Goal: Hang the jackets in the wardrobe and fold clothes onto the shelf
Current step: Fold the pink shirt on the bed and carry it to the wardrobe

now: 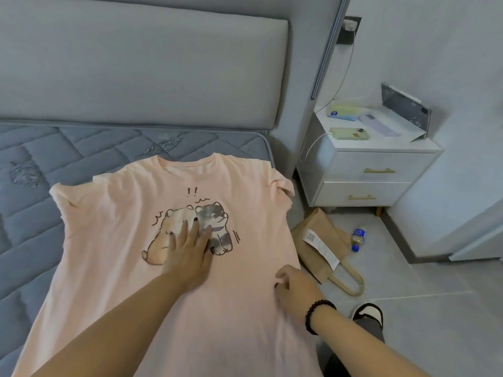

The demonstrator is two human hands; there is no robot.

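Half the tee (136,268) ran off frame, flat on the bed (40,164). My left hand (187,251) pressed flat on the print, right hand (294,289) pinching its edge.

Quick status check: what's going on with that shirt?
Left hand flat on pink T-shirt. Right hand pinching its side edge. Shirt spread on bed, unfolded. Nothing obstructing.

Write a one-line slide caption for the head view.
Left hand pressed flat on a pink T-shirt spread on the mattress, right hand pinching its side edge.
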